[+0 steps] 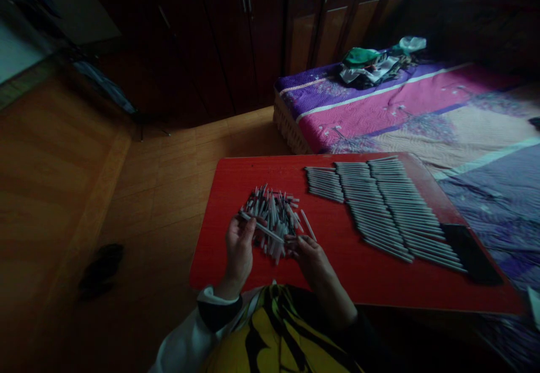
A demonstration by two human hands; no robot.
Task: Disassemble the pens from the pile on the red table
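We pinch one end of a slim, pale, pen-like plastic tube (268, 231) between the thumb and bent fingers of our left hand (239, 248), while the fingertips of our right hand (311, 256) close together at its other end, their exact grip too dim to tell. We have it slanting just above a jumbled heap of clear, white and dark slender parts (272, 204) on the red rectangular tabletop (257, 167), with three overlapping columns of grey, pen-like sticks (379, 210) lying to the right.
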